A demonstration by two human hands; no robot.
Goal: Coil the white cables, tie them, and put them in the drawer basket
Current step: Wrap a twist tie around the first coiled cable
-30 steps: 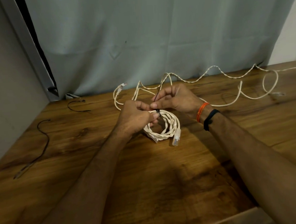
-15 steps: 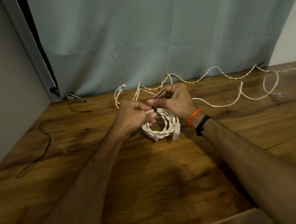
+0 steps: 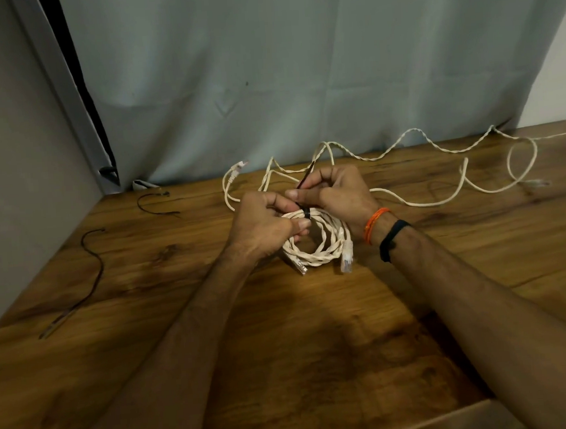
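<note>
Gripping the coiled cable (image 3: 323, 241) at its far left edge, our left hand (image 3: 262, 230) had its fingers curled round the bundled strands, the thumb pressed beside a black tie (image 3: 306, 212) that wrapped the coil at that spot. Our right hand (image 3: 335, 194) sat just behind the coil, fingers bent, pinching the free tail of that tie between thumb and forefinger so that the thin black strip stood up and away from the coil towards the curtain (image 3: 299, 79). The coil itself lay on the wooden worktop (image 3: 284, 348), roughly in the middle, its loops twisted and pale, with two clear plugs (image 3: 346, 260) poking out on the near side, one to the left and one to the right.

Behind the coil, a second white cable (image 3: 441, 200) sprawled loose in long waves along the back of the worktop, running off to the right of the coil and ending in a plug to the coil's far left, near the curtain. Well to the left of the coil lay two spare black ties (image 3: 93, 271), one long and snaking near the worktop's left edge, the other shorter and curved, further back. An orange thread band (image 3: 374, 223) and a black band (image 3: 392, 240) circled our right wrist, just right of the coil. We could not see the drawer basket.
</note>
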